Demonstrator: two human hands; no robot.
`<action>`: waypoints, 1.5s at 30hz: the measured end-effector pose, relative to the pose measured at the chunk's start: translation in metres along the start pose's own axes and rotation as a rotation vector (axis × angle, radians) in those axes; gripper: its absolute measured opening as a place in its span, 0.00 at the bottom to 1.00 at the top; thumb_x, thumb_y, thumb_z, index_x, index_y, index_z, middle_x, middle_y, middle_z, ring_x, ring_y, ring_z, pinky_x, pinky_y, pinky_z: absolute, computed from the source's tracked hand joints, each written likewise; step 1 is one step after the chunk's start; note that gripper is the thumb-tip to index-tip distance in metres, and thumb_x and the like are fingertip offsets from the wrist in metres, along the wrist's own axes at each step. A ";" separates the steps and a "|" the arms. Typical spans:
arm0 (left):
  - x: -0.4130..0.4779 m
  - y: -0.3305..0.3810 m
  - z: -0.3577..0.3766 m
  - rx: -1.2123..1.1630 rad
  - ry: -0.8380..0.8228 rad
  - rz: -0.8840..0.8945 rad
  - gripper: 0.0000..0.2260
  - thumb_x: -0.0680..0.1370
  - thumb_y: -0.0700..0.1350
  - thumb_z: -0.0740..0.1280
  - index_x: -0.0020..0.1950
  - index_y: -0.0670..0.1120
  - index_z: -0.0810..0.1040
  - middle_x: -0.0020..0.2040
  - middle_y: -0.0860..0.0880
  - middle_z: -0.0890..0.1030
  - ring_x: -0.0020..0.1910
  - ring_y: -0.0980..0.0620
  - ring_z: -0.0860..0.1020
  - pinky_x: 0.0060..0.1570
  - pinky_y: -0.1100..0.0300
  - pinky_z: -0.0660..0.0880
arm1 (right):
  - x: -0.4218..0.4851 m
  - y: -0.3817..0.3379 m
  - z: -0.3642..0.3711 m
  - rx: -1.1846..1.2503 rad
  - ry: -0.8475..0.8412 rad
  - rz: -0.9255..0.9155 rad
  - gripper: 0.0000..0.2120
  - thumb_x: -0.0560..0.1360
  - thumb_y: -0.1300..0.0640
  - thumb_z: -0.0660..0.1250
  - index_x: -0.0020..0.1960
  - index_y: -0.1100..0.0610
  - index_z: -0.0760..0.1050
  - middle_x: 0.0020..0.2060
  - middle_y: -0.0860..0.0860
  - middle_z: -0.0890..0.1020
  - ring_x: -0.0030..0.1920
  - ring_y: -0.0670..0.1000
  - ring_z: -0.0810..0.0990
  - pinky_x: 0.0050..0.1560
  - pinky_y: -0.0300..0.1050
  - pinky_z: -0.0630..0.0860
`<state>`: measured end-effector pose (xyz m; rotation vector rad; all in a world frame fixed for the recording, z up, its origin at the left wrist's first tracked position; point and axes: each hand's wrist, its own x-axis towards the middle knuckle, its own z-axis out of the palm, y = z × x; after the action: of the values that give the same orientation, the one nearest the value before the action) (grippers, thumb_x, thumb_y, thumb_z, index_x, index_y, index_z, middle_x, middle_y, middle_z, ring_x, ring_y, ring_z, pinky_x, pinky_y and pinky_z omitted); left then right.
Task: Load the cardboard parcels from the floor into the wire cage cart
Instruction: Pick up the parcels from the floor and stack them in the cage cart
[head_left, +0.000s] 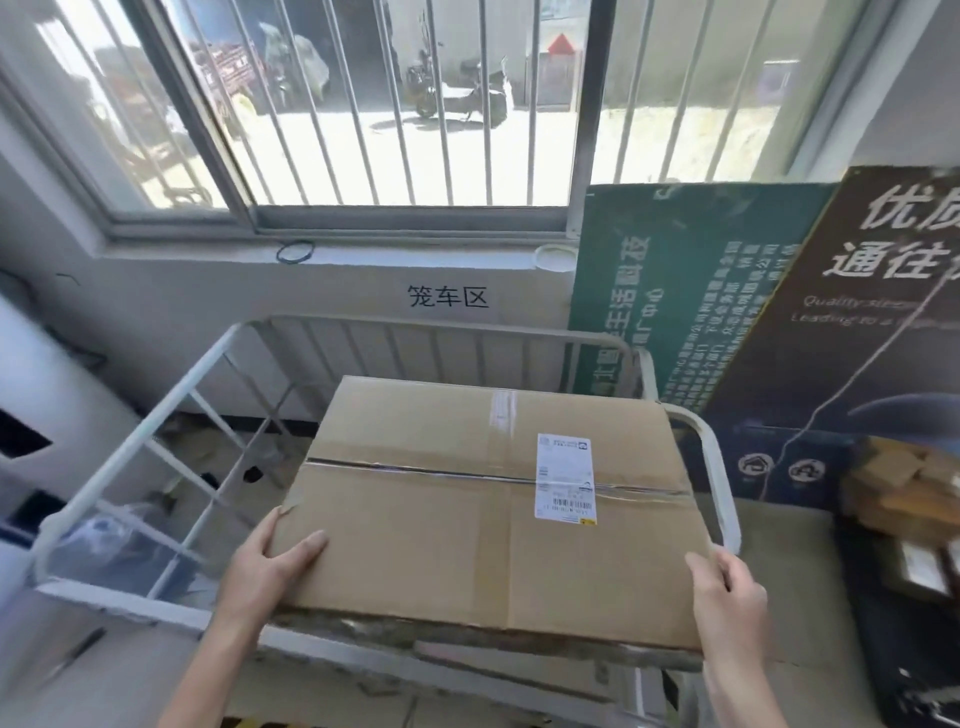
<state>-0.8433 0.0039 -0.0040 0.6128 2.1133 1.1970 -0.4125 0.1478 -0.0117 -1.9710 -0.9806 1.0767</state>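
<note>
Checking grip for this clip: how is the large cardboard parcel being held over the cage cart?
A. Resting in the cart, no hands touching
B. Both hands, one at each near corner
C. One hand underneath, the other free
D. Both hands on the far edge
B: the left hand grips the near-left corner and the right hand the near-right corner of the cardboard parcel, above the wire cage cart.

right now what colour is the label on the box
White with black print and a barcode, on the brown box; the label shows in the head view.
</note>
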 end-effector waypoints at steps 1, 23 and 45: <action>0.012 0.001 0.004 0.014 0.003 -0.003 0.39 0.66 0.56 0.79 0.74 0.51 0.69 0.61 0.51 0.76 0.53 0.55 0.77 0.49 0.56 0.74 | 0.007 -0.001 0.007 -0.017 0.000 0.008 0.22 0.70 0.44 0.65 0.62 0.49 0.76 0.57 0.54 0.78 0.54 0.56 0.77 0.61 0.60 0.73; 0.301 -0.122 0.182 0.213 -0.162 -0.466 0.30 0.70 0.41 0.77 0.71 0.45 0.73 0.59 0.47 0.79 0.50 0.51 0.78 0.52 0.54 0.73 | 0.208 0.055 0.220 -0.943 -0.296 0.169 0.37 0.78 0.39 0.57 0.79 0.49 0.43 0.75 0.59 0.57 0.74 0.60 0.61 0.72 0.52 0.61; 0.399 -0.283 0.404 1.209 -0.726 0.235 0.29 0.81 0.62 0.54 0.80 0.58 0.48 0.81 0.43 0.38 0.79 0.41 0.37 0.75 0.42 0.47 | 0.374 0.231 0.372 -1.139 -0.619 -0.048 0.39 0.79 0.45 0.61 0.80 0.44 0.39 0.78 0.55 0.33 0.76 0.69 0.36 0.75 0.61 0.48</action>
<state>-0.8580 0.3653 -0.5256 1.5374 1.9073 -0.3799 -0.5330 0.4283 -0.5001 -2.4282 -2.3502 1.2622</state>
